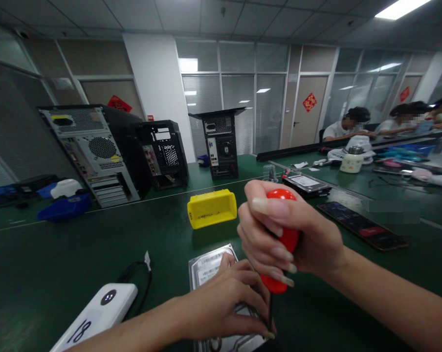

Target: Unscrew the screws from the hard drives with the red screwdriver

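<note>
A rectangular ceiling light [402, 8] glows among grey ceiling panels [179, 17]. Behind the green tabletop [165, 225] stand a white pillar [153, 80], glass partitions [237, 90] with blinds [199, 115] and a pale door [309, 124] bearing a red diamond-shaped decoration [309, 102]

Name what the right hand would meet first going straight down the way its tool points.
Probably the left hand, close by the lower shaft of the red-handled tool, with the hard drive beneath it. Depth is unclear in this single view, so it might just clear that hand.
</note>
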Motion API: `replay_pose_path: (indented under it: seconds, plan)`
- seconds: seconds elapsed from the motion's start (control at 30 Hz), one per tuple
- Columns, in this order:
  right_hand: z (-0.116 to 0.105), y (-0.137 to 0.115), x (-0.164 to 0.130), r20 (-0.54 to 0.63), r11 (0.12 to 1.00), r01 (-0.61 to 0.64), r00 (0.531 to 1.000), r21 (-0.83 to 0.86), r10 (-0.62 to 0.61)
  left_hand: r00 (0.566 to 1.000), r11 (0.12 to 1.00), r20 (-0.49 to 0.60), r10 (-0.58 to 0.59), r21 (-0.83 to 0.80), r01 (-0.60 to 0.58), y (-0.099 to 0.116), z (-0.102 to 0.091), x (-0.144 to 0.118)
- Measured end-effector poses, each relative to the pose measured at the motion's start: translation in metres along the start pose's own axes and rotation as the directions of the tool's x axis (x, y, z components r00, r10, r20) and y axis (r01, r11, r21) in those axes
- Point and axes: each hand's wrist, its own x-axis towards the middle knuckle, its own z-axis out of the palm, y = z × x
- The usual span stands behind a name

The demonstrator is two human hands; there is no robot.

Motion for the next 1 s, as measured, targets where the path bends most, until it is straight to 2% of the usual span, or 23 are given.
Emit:
replay_pose_path:
  seconds: [0.13,0.27,0.53,0.67,0.83,1.0]
  plan:
    - [0.0,-0.001,-0.001,0.002,1.0,-0.003,1.0,-0.003,0.003,1.0,0.999,0.023,0.003,-0.047,-0.002,-0.002,0.001,0.0]
    - [0.001,-0.001,-0.001,-0.004,1.0,-0.009,1.0,-0.007,0.009,1.0,0.985,0.018,-0.021,-0.17,0.024,-0.005,0.006,0.005]
    - [0.002,0.0,0.001,-0.002,1.0,0.002,1.0,-0.018,-0.002,0.992,0.885,-0.002,-0.123,-0.453,0.108,-0.01,0.015,0.005]
    - [0.004,-0.001,0.001,-0.024,1.0,-0.008,1.0,-0.021,0.007,0.981,0.877,-0.04,-0.191,-0.457,0.152,-0.009,0.016,0.002]
    - [0.007,-0.002,-0.001,-0.014,0.999,0.005,1.0,-0.043,-0.005,0.983,0.909,-0.073,-0.171,-0.397,0.128,-0.006,0.013,0.003]
    - [0.007,-0.002,-0.002,-0.028,0.999,-0.006,1.0,-0.046,0.004,0.987,0.88,-0.02,-0.162,-0.455,0.136,-0.003,0.011,0.003]
